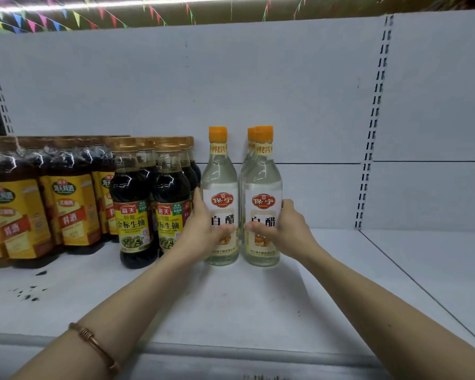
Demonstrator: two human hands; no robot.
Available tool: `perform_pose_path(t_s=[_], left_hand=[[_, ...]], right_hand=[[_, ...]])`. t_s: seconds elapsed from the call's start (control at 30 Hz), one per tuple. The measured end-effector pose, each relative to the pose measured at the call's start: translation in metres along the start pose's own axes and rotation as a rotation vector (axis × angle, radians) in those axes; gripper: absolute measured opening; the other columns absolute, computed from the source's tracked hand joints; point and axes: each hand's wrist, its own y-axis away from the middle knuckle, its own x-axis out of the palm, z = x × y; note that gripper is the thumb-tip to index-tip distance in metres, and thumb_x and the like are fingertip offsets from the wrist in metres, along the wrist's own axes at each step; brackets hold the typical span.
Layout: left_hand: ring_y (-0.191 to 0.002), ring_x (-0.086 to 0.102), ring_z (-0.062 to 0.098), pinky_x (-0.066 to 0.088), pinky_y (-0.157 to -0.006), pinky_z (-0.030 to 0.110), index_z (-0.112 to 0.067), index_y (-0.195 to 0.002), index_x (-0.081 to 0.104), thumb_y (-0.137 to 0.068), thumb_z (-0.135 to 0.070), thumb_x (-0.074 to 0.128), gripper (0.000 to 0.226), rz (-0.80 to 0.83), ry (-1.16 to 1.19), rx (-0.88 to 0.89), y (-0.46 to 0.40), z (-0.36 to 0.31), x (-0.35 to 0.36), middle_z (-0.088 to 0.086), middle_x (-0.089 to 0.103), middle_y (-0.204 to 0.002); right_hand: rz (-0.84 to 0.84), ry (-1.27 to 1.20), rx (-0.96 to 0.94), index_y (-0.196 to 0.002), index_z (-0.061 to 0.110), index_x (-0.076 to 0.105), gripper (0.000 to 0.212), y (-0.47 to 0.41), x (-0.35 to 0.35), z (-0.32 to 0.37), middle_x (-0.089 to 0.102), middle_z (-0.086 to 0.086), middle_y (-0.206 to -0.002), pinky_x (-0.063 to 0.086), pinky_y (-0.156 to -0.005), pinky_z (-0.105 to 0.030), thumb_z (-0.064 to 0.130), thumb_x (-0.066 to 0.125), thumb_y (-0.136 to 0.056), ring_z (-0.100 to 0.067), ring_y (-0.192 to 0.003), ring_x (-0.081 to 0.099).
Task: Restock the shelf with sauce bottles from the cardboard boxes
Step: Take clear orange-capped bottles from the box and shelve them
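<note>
Our left hand (pixel 203 229) wraps its fingers around the left clear vinegar bottle (pixel 221 198), and our right hand (pixel 283 229) grasps the right clear vinegar bottle (pixel 263 187), thumbs across the labels. Both stand upright on the white shelf (pixel 258 303), close together, another orange-capped bottle behind the right one. Just left stand the dark soy sauce bottles (pixel 133 204), then the shrink-wrapped cooking wine packs (pixel 39 204).

Coloured pennant bunting (pixel 74 16) overhead, copper bracelet (pixel 93 342), dark specks (pixel 28 293)

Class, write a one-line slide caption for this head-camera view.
Left hand and right hand each grip a clear vinegar bottle on the white shelf.
</note>
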Motion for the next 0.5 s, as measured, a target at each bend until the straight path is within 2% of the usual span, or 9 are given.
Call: perform_pose_path(t_s=[0.1,0.17,0.23,0.27,0.33,0.4,0.43,0.5], left_hand=[[-0.128,0.049,0.02,0.043,-0.104,0.052,-0.036,-0.148,-0.016,-0.085,-0.012,0.069,0.109,0.03,-0.038,0.011,0.009,0.007,0.002,0.001,0.038,-0.15],[-0.135,0.041,0.021,0.036,-0.111,0.047,-0.033,-0.147,-0.025,-0.087,-0.01,0.066,0.111,0.058,-0.072,-0.002,0.019,0.008,0.003,0.001,0.026,-0.157],[-0.139,0.034,0.021,0.03,-0.114,0.04,-0.024,-0.148,-0.025,-0.09,-0.01,0.063,0.106,0.082,-0.081,-0.029,0.03,0.006,0.002,0.001,0.019,-0.159],[-0.141,0.032,0.021,0.029,-0.115,0.039,-0.021,-0.151,-0.019,-0.09,-0.011,0.062,0.101,0.091,-0.082,-0.033,0.036,0.004,-0.001,0.0,0.02,-0.159],[-0.137,0.038,0.019,0.035,-0.113,0.041,-0.02,-0.152,0.015,-0.088,-0.013,0.064,0.081,0.108,-0.066,0.016,0.047,0.001,-0.01,-0.003,0.038,-0.149],[-0.125,0.049,0.012,0.041,-0.106,0.03,-0.017,-0.14,0.042,-0.089,-0.01,0.064,0.056,0.127,-0.066,0.055,0.064,-0.004,-0.024,-0.009,0.049,-0.134],[-0.119,0.05,0.009,0.04,-0.101,0.024,-0.014,-0.137,0.047,-0.09,-0.009,0.061,0.049,0.128,-0.067,0.062,0.075,-0.006,-0.031,-0.01,0.049,-0.128],[-0.114,0.052,0.009,0.04,-0.095,0.02,-0.013,-0.131,0.054,-0.092,-0.011,0.059,0.039,0.097,-0.087,0.087,0.096,-0.006,-0.045,-0.007,0.052,-0.125]], right_hand=[[0.007,-0.019,0.043,-0.119,0.016,0.046,0.061,0.003,0.003,0.003,0.064,0.0,-0.115,0.056,-0.087,-0.041,0.043,0.079,-0.076,-0.023,-0.104,0.065],[0.011,-0.046,0.102,-0.119,0.014,0.048,0.062,0.005,0.005,0.004,0.065,-0.002,-0.114,0.056,-0.088,-0.042,0.045,0.078,-0.075,-0.024,-0.104,0.066],[-0.014,-0.065,0.124,-0.12,0.013,0.049,0.066,0.013,0.004,0.008,0.063,-0.004,-0.116,0.056,-0.089,-0.044,0.048,0.08,-0.073,-0.026,-0.106,0.065],[-0.038,-0.063,0.125,-0.124,0.012,0.047,0.073,0.019,0.004,0.01,0.06,-0.006,-0.121,0.055,-0.091,-0.046,0.049,0.081,-0.071,-0.027,-0.111,0.063],[-0.09,-0.034,0.111,-0.139,0.008,0.037,0.086,0.04,-0.003,0.022,0.04,-0.011,-0.141,0.047,-0.103,-0.048,0.047,0.079,-0.074,-0.03,-0.127,0.05],[-0.093,0.004,0.076,-0.149,0.007,0.023,0.09,0.066,-0.011,0.035,0.02,-0.01,-0.153,0.036,-0.111,-0.039,0.045,0.071,-0.083,-0.027,-0.138,0.036],[-0.081,0.009,0.051,-0.15,0.008,0.022,0.086,0.079,-0.015,0.041,0.018,-0.008,-0.154,0.035,-0.109,-0.036,0.044,0.068,-0.087,-0.024,-0.138,0.035],[-0.043,-0.015,0.001,-0.147,0.013,0.032,0.074,0.106,-0.018,0.054,0.029,-0.005,-0.149,0.041,-0.101,-0.032,0.045,0.064,-0.089,-0.017,-0.127,0.043]])
